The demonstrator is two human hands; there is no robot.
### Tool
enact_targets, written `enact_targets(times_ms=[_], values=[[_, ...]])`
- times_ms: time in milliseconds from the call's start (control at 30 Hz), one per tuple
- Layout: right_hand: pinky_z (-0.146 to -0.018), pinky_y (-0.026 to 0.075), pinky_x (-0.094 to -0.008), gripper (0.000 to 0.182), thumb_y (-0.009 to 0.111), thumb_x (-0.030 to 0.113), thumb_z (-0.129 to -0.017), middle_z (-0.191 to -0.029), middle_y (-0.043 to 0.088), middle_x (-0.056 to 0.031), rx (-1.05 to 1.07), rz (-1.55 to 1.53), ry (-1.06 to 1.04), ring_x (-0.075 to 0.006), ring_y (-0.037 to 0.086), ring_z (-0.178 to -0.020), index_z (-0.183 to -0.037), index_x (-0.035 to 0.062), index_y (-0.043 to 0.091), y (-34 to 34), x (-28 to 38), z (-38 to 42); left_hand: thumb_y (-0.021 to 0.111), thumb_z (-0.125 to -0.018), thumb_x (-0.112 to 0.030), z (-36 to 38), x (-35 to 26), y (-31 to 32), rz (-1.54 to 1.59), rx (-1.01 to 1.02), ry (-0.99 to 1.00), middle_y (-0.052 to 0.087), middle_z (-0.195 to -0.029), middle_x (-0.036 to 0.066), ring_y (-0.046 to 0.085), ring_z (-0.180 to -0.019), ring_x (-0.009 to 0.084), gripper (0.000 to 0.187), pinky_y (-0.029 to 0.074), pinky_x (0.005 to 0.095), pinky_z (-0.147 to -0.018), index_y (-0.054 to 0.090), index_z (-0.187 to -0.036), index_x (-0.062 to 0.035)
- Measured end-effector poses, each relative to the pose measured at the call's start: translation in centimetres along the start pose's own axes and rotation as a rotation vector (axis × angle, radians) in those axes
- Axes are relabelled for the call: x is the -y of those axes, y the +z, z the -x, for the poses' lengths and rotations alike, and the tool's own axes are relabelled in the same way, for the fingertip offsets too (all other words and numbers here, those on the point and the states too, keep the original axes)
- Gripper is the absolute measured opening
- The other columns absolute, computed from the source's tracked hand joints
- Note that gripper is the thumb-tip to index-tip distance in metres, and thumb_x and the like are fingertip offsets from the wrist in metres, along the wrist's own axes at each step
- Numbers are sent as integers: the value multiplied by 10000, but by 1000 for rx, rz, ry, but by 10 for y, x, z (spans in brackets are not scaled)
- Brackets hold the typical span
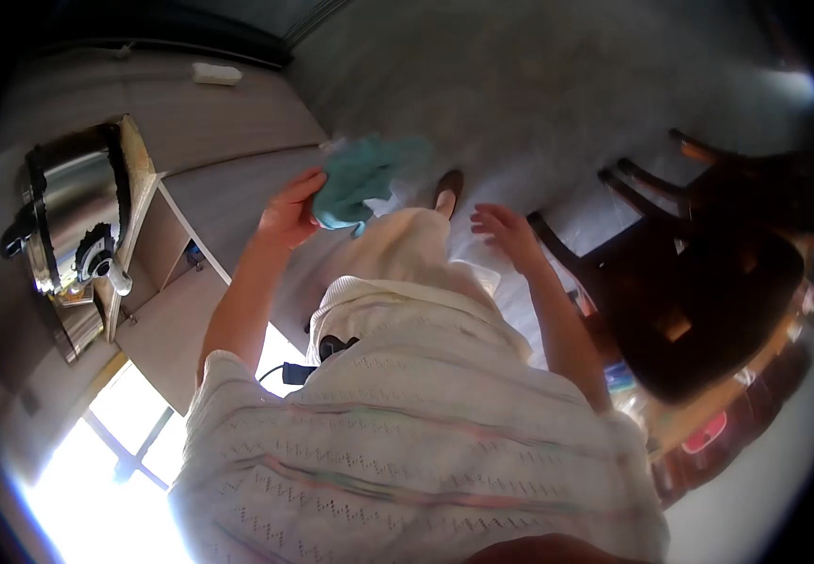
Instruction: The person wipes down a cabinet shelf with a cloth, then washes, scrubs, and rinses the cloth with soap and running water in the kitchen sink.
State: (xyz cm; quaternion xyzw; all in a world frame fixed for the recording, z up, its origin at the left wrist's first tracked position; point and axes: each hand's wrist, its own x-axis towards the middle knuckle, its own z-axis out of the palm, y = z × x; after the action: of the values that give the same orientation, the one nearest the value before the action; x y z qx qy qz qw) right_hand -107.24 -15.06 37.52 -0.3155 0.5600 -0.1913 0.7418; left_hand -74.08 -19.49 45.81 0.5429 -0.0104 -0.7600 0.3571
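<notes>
A crumpled teal cloth (355, 183) hangs from my left hand (289, 209), whose fingers are closed on its near edge. The cloth's far side is smeared by motion. A small white patch shows beside its lower edge; I cannot make out what that is. My right hand (505, 235) is held out in front of me with its fingers apart and nothing in it. Between the two hands, below them, one of my feet in a brown shoe (453, 184) stands on the grey floor (510, 103).
Grey-brown cabinets (228, 179) run along my left, with an open compartment (167, 235). Beyond it is a shiny metal thing (82, 202) with black edges. A white block-like item (216, 73) lies farther ahead. Dark wooden chairs (708, 291) stand close on my right.
</notes>
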Motion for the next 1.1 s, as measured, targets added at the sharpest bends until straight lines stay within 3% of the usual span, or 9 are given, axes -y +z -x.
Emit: enact_targets(times_ms=[100, 200, 233, 300, 433, 533, 633, 833, 1100], values=[[-750, 433, -283, 464, 530, 379, -837, -1026, 585, -72, 63, -181, 40, -146, 544, -943, -1138, 26, 510, 10, 48, -50, 508, -842, -212, -6, -14, 13, 42, 330, 47, 560, -1044, 84, 566, -908, 168, 373, 484, 263, -657, 452, -1168, -39], [-782, 419, -268, 439, 549, 355, -835, -1019, 577, -62, 141, -303, 2, -149, 529, -954, -1132, 34, 511, 29, 112, -76, 535, -823, -221, -7, -28, 65, 160, 287, 75, 579, -900, 57, 539, -646, 103, 367, 405, 203, -482, 483, -1117, -9], [-784, 419, -267, 414, 555, 324, -834, -1004, 579, -59, 224, -368, 10, -150, 533, -938, -1123, 30, 514, 34, 128, -88, 551, -810, -246, -13, -35, 72, 149, 394, 76, 580, -895, 54, 530, -632, 104, 388, 401, 205, -487, 488, -1112, -11], [-788, 419, -266, 366, 567, 263, -833, -974, 583, -55, 394, -501, 40, -152, 540, -905, -1105, 23, 519, 37, 154, -106, 555, -808, -259, -26, -44, 89, 162, 320, 108, 581, -882, 53, 523, -623, 104, 372, 400, 209, -487, 507, -1083, -12], [-750, 437, -280, 196, 575, 120, -811, -900, 584, -56, 311, -519, 35, -151, 546, -829, -972, 9, 559, 6, 212, -133, 530, -829, -242, -62, -83, 114, 161, 269, 222, 584, -819, 45, 524, -611, 110, 287, 408, 222, -494, 543, -1012, -21], [-730, 433, -279, 136, 559, 86, -809, -878, 579, -53, 301, -571, -183, -151, 542, -806, -929, 22, 569, -38, 252, -169, 514, -843, -173, -102, -115, 109, 114, 332, 377, 591, -773, 38, 542, -607, 112, 202, 423, 229, -508, 551, -973, -23], [-724, 422, -275, 122, 534, 48, -803, -867, 569, -46, 293, -536, -100, -147, 530, -806, -916, 13, 562, -56, 329, -188, 532, -836, -118, -122, -147, 125, 153, 88, 444, 594, -763, 32, 554, -601, 109, 145, 422, 228, -511, 563, -940, -23], [-738, 438, -321, 148, 503, 30, -784, -853, 566, -46, 468, -530, -60, -171, 542, -799, -920, 40, 560, -19, 423, -299, 624, -756, -83, -144, -218, 109, -182, -248, 569, 593, -728, 39, 556, -600, 101, 152, 421, 217, -543, 588, -895, -32], [-702, 465, -338, 187, 499, 45, -753, -838, 567, -61, 492, -393, -71, -178, 555, -780, -935, 47, 539, 122, 579, -426, 639, -753, -114, -213, -376, 33, -304, -260, 456, 598, -693, 35, 562, -626, 106, 155, 465, 248, -604, 612, -859, -4]])
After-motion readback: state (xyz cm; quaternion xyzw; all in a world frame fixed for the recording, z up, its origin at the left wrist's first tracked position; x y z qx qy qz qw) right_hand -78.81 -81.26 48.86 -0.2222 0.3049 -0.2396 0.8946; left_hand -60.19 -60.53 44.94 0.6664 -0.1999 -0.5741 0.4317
